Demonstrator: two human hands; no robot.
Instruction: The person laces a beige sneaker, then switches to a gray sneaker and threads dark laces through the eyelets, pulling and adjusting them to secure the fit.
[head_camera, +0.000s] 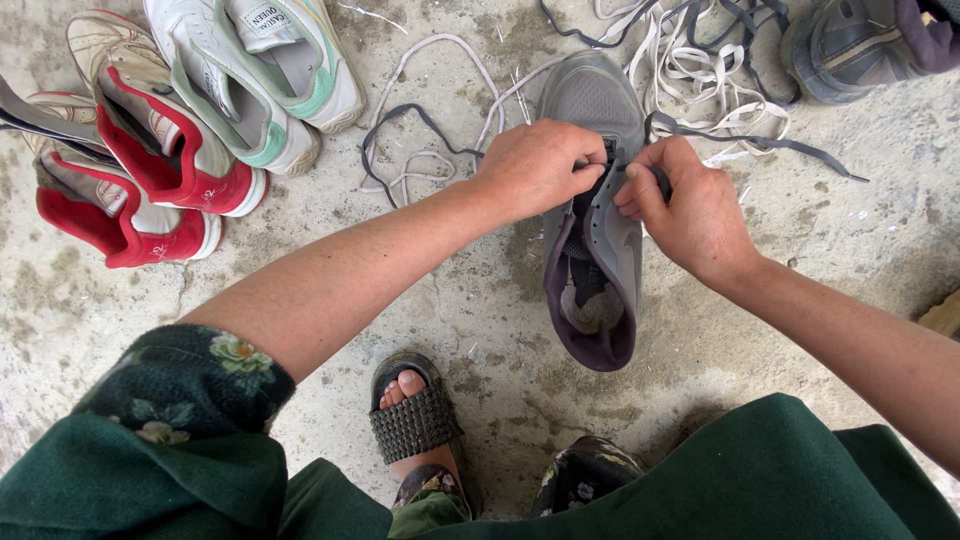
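Note:
A grey sneaker (596, 262) with a purple lining lies on the concrete floor, toe pointing away from me. My left hand (535, 165) pinches the left eyelet flap near the tongue. My right hand (688, 205) pinches the right flap and a dark grey shoelace (760, 143) that trails off to the right. Both hands meet over the lace area of the shoe.
A pair of red and white sneakers (140, 170) and a pair of white and green sneakers (265, 75) lie at the upper left. Loose white and grey laces (700, 70) are piled at the top. Another grey shoe (850, 45) sits top right. My sandalled foot (415, 420) is below.

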